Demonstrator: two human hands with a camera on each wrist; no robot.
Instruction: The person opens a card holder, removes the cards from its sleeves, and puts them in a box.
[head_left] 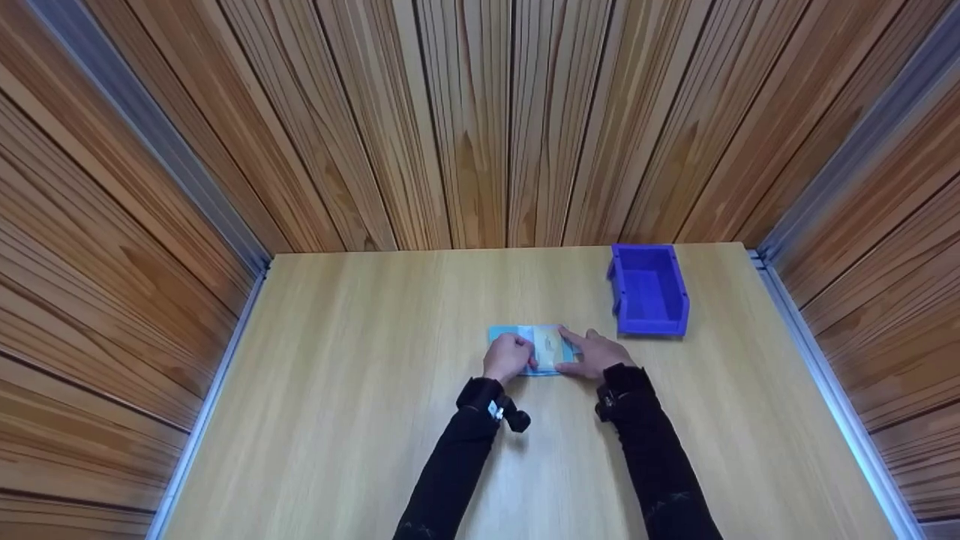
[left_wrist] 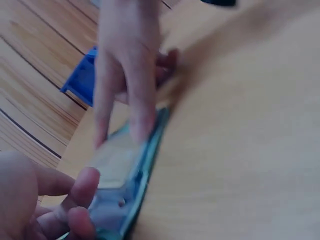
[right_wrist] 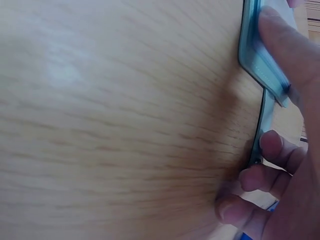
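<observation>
A small teal wallet (head_left: pixel 547 346) lies spread on the wooden table, a pale panel and a lilac part inside it. Over its left half is my left hand (head_left: pixel 510 355), fingers curled; nothing shows between the fingertips (left_wrist: pixel 82 185) in the left wrist view. My right hand (head_left: pixel 598 354) holds the right half, thumb at the near edge and index finger at the far edge. In the right wrist view, the thumb (right_wrist: pixel 280 30) presses on the teal wallet (right_wrist: pixel 252 55), and the other fingers curl beside a narrow strap (right_wrist: pixel 267 112). A snap (left_wrist: pixel 121 202) shows on the lilac part.
A blue-purple open bin (head_left: pixel 651 289) stands at the table's back right, beyond my right hand. Wood-panelled walls (head_left: pixel 480 135) enclose the table (head_left: pixel 345 390) at the back and sides, with metal rails along the side edges.
</observation>
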